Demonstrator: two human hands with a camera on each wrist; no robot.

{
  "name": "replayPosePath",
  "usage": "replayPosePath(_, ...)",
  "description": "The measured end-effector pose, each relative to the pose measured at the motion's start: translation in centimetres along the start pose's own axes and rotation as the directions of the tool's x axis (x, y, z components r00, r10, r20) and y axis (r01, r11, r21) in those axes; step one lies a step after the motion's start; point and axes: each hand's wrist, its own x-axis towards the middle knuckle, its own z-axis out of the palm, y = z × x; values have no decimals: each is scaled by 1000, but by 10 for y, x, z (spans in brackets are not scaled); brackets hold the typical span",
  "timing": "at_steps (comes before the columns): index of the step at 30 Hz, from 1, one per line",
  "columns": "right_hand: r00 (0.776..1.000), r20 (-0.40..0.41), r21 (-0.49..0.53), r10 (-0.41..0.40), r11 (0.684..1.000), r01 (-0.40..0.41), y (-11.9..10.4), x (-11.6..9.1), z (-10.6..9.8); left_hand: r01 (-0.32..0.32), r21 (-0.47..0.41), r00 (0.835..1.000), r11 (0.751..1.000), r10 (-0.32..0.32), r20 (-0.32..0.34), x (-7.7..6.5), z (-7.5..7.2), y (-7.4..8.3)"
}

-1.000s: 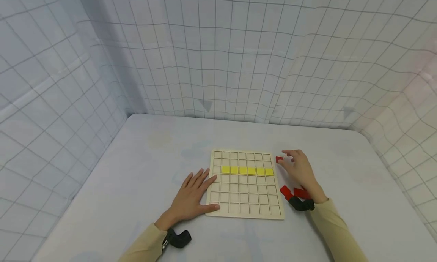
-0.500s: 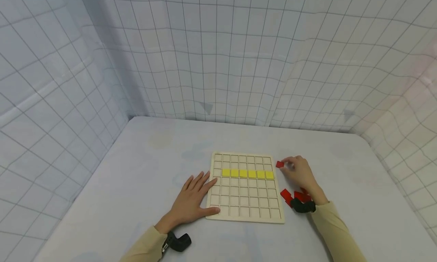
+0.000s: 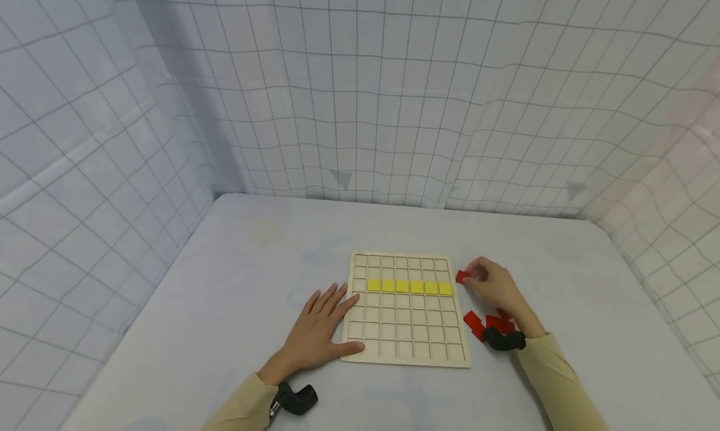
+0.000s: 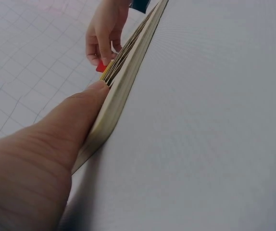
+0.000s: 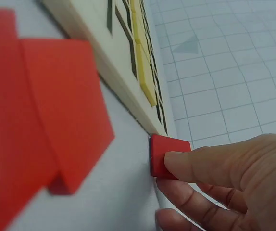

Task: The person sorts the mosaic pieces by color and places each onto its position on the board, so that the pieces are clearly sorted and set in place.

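Note:
My right hand [image 3: 494, 286] pinches a small red square tile [image 5: 161, 156] between thumb and fingers, just off the right edge of a pale wooden grid board [image 3: 405, 351]. In the right wrist view the thumb lies on the tile's face, with fingers behind it. My left hand [image 3: 312, 333] is spread over the board's left edge, fingers straight, thumb on the lower left corner. The left wrist view shows that thumb [image 4: 75, 113] along the board's rim. A row of several yellow tiles [image 3: 416, 287] fills cells in the board's third row.
More red tiles [image 3: 474, 323] lie in a loose group beside the board's lower right, partly under the right wrist; they loom close in the right wrist view. A white table [image 3: 270, 231] carries everything. Grid-patterned white curtains [image 3: 360, 106] hang behind and at both sides.
The right hand's fingers have closed on the red tile, which lay on the table by the board's right edge a second ago. The left hand stays in place on the board.

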Motion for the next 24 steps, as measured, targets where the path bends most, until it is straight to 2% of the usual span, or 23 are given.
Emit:
replayPosePath(6, 999, -8, 62, 31, 998, -31, -3, -2, -5, -5, -12, 1000, 1000, 5, -3, 3, 1, 1)
replayPosePath(12, 999, -40, 115, 20, 993, -15, -22, -5, -2, -2, -10, 1000, 1000, 2, -5, 2, 0, 1)
replayPosePath(17, 999, 38, 173, 12, 985, -18, -39, -7, 10, 7, -8, 1000, 1000, -7, 2, 1, -1, 1)
replayPosePath(24, 987, 128, 245, -101, 967, 68, -67, -4, 33, 6, -1, 1000, 1000, -6, 5, 1, 0, 0)
